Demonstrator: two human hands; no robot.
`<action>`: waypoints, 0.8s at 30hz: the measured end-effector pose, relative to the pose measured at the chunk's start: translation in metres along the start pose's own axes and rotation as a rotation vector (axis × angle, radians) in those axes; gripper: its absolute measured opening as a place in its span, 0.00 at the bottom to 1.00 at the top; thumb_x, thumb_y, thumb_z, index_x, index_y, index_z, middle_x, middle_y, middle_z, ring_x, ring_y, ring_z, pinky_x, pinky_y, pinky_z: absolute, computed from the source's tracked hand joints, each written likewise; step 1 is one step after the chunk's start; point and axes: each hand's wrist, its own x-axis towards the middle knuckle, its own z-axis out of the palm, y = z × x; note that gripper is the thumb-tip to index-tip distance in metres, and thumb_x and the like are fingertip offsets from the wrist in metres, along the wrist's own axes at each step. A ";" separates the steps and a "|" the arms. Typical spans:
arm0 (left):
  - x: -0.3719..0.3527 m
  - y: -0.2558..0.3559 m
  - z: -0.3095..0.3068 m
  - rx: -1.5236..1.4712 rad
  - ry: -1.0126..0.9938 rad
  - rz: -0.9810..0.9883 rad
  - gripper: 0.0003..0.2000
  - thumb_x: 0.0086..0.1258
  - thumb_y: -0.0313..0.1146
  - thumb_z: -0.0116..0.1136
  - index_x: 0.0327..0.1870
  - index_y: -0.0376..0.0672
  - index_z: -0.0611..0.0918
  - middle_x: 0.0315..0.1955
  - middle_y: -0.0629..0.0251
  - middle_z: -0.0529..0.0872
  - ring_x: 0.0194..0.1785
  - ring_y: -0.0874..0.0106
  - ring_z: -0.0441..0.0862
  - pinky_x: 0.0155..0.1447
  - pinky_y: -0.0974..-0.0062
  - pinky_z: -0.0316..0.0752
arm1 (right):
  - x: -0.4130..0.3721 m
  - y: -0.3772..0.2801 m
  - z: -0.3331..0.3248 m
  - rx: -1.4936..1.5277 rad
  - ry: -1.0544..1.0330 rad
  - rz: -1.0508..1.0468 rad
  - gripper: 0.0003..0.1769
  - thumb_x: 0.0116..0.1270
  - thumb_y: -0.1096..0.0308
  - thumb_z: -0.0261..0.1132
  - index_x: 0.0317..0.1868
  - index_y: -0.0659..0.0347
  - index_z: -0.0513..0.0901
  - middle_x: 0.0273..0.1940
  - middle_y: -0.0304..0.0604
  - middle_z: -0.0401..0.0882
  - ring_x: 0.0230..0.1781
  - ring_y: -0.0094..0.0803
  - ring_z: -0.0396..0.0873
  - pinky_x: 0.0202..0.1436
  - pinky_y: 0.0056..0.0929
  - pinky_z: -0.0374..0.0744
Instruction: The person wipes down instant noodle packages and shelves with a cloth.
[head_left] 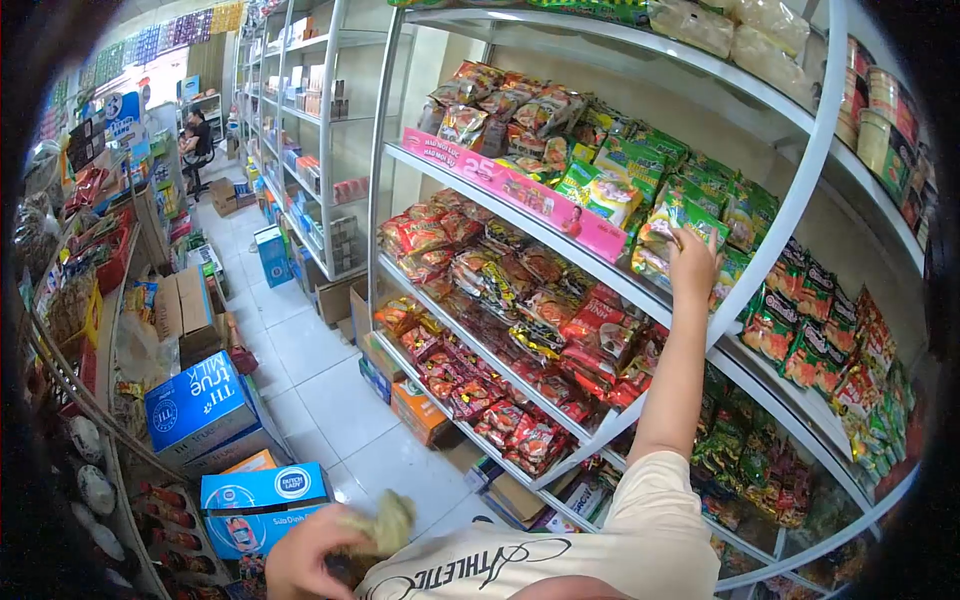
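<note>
My right hand [694, 264] reaches onto the upper shelf, its fingers bent over a green instant noodle packet [678, 218] at the front of a pile. The packet lies against other green packets [640, 160]. Low at the left, close to my shirt, my left hand [312, 552] is curled around a crumpled olive-green cloth [388, 522]. The cloth is smeared by motion, and part of that hand is cut off by the lower edge of the view.
A pink price strip [520, 195] runs along the metal shelf edge. Red noodle packets [540, 300] fill the shelves below. Blue milk cartons [200, 405] stand on the tiled aisle floor [340, 400] at the left. A person [198, 135] sits far down the aisle.
</note>
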 end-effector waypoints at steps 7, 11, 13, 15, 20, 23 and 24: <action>0.037 0.059 0.006 -0.054 -0.117 0.192 0.21 0.55 0.52 0.60 0.33 0.40 0.77 0.32 0.54 0.74 0.34 0.56 0.71 0.38 0.64 0.65 | -0.007 -0.002 -0.006 -0.087 -0.063 -0.106 0.18 0.58 0.57 0.60 0.50 0.48 0.78 0.60 0.40 0.67 0.68 0.49 0.51 0.67 0.58 0.48; 0.058 0.084 0.006 0.038 -0.135 0.210 0.13 0.54 0.41 0.59 0.30 0.40 0.77 0.30 0.55 0.74 0.32 0.57 0.71 0.36 0.65 0.64 | -0.022 -0.008 -0.025 0.213 0.247 -0.302 0.17 0.56 0.64 0.63 0.47 0.55 0.79 0.57 0.48 0.68 0.67 0.53 0.52 0.66 0.51 0.55; 0.067 0.088 0.009 0.039 -0.159 0.217 0.12 0.54 0.40 0.58 0.30 0.39 0.77 0.30 0.55 0.74 0.32 0.58 0.71 0.36 0.65 0.64 | -0.039 -0.011 -0.049 0.284 0.406 -0.339 0.15 0.56 0.67 0.62 0.45 0.56 0.79 0.55 0.47 0.70 0.66 0.53 0.53 0.64 0.50 0.58; 0.073 0.089 0.012 0.045 -0.183 0.223 0.11 0.54 0.38 0.58 0.29 0.39 0.77 0.30 0.56 0.74 0.32 0.58 0.71 0.35 0.66 0.64 | -0.054 -0.004 -0.067 0.274 0.546 -0.318 0.14 0.55 0.69 0.62 0.44 0.56 0.79 0.53 0.46 0.71 0.65 0.53 0.55 0.64 0.50 0.59; 0.089 0.089 0.019 0.059 -0.187 0.224 0.08 0.54 0.35 0.56 0.28 0.39 0.76 0.29 0.56 0.75 0.32 0.58 0.71 0.35 0.66 0.64 | -0.062 0.029 -0.070 0.233 0.625 -0.190 0.23 0.54 0.70 0.62 0.53 0.60 0.72 0.57 0.52 0.64 0.65 0.56 0.52 0.65 0.51 0.55; 0.105 0.087 0.022 0.122 -0.234 0.288 0.07 0.53 0.33 0.56 0.29 0.40 0.76 0.27 0.58 0.74 0.32 0.59 0.71 0.34 0.66 0.65 | -0.065 0.042 -0.052 0.151 0.529 -0.246 0.32 0.54 0.69 0.64 0.60 0.55 0.65 0.64 0.53 0.53 0.66 0.61 0.48 0.65 0.53 0.57; 0.110 0.082 0.023 0.141 -0.271 0.324 0.08 0.52 0.33 0.56 0.30 0.40 0.76 0.27 0.58 0.73 0.32 0.59 0.71 0.34 0.66 0.65 | -0.067 0.043 -0.047 0.158 0.521 -0.271 0.33 0.54 0.68 0.64 0.61 0.54 0.64 0.65 0.53 0.51 0.66 0.62 0.48 0.65 0.54 0.57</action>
